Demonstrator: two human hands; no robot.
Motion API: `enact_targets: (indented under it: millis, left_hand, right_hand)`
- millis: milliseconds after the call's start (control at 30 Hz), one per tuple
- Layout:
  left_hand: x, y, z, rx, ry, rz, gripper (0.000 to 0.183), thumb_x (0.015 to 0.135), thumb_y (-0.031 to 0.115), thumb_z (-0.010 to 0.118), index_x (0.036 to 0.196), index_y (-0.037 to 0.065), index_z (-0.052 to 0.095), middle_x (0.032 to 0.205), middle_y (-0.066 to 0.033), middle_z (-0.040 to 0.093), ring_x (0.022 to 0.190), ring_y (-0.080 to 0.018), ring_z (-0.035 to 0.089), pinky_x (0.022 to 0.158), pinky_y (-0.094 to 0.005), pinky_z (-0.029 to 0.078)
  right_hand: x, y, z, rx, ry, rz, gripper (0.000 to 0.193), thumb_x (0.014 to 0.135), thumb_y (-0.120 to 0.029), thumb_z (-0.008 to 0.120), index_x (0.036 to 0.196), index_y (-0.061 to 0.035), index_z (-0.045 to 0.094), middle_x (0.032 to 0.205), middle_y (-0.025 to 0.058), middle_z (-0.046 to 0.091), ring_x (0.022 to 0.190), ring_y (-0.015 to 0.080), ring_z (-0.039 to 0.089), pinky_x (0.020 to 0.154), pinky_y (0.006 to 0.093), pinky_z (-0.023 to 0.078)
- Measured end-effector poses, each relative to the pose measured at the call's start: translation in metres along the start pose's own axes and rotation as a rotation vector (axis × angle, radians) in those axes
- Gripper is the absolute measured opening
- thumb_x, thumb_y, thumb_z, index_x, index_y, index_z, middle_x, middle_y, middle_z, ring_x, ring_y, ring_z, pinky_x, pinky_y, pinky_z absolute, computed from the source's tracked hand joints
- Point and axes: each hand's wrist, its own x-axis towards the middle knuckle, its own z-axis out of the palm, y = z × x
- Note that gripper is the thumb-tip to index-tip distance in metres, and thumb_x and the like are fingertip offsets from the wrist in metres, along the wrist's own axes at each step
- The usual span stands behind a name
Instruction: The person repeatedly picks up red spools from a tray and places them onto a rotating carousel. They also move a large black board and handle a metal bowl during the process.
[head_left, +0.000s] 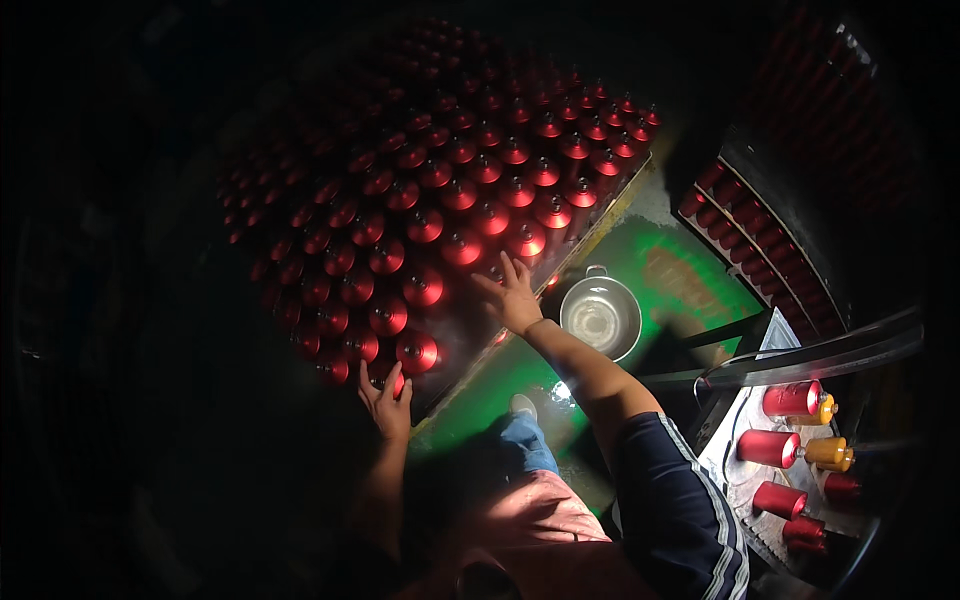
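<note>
A large block of red metal bottles stands before me in close rows, each with a cone-shaped shoulder and a small dark neck. At its near left corner, my left hand has its fingers curled about a red bottle, mostly hidden by them. My right hand reaches to the block's right edge. Its thumb and fingers are spread round the top of another red bottle, which is shadowed and largely covered. Between my hands lies a dark bare strip of the board that bears the bottles.
A round metal pot with handles sits on the green floor beside my right forearm. To the lower right, several red and yellow bottles rest on a machine under a metal rail. A rack of red bottles stands farther right.
</note>
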Motion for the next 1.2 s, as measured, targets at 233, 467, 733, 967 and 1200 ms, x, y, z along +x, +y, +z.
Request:
enact_targets:
  millis: [233,467,733,967,1200]
  left_hand:
    - [0.017,-0.014,0.013,0.035,0.085,0.044,0.058,0.066,0.01,0.087,0.12,0.025,0.071,0.151,-0.018,0.036,0.128,-0.0413,0.045,0.103,-0.048,0.042]
    - [-0.018,0.024,-0.043,-0.136,-0.193,0.322,0.05,0.061,0.003,0.085,0.108,0.015,0.074,0.142,-0.0185,0.047,0.117,-0.0395,0.052,0.096,-0.0471,0.045]
    - [-0.078,0.177,-0.019,-0.651,-1.06,0.44,0.046,0.064,0.006,0.085,0.108,0.004,0.072,0.131,-0.0202,0.058,0.119,-0.0285,0.056,0.099,-0.0384,0.046]
    - [-0.225,0.371,0.053,-0.813,-1.801,0.494,0.051,0.074,0.018,0.083,0.12,0.005,0.068,0.135,-0.0131,0.058,0.124,-0.0246,0.054,0.108,-0.0378,0.041]
    - [-0.444,0.509,0.137,-0.578,-2.412,-0.194,0.077,0.085,0.053,0.069,0.143,0.007,0.048,0.13,-0.0117,0.058,0.118,-0.0244,0.058,0.103,-0.0409,0.046]
  right_hand:
    - [0.035,0.011,0.023,0.088,0.111,0.0,0.053,0.073,-0.015,0.079,0.122,-0.0302,0.068,0.145,0.0189,0.036,0.129,0.0425,0.04,0.106,0.0468,0.044]
    - [-0.122,0.034,-0.072,0.329,0.247,0.075,0.052,0.072,-0.015,0.08,0.121,-0.0272,0.07,0.141,0.0161,0.041,0.128,0.0376,0.042,0.104,0.0466,0.043]
    - [-0.446,0.007,-0.229,0.708,0.539,0.703,0.048,0.086,-0.017,0.073,0.132,-0.0078,0.061,0.13,0.0082,0.061,0.121,0.0216,0.055,0.105,0.0389,0.044]
    - [-0.718,-0.041,-0.29,0.95,1.159,1.085,0.058,0.082,-0.034,0.07,0.133,-0.0079,0.06,0.122,0.0063,0.062,0.112,0.0177,0.059,0.096,0.0342,0.05]
    - [-0.896,0.018,-0.274,1.673,1.358,1.101,0.047,0.097,-0.036,0.048,0.138,-0.0135,0.054,0.119,0.004,0.064,0.109,0.0192,0.063,0.093,0.0394,0.053]
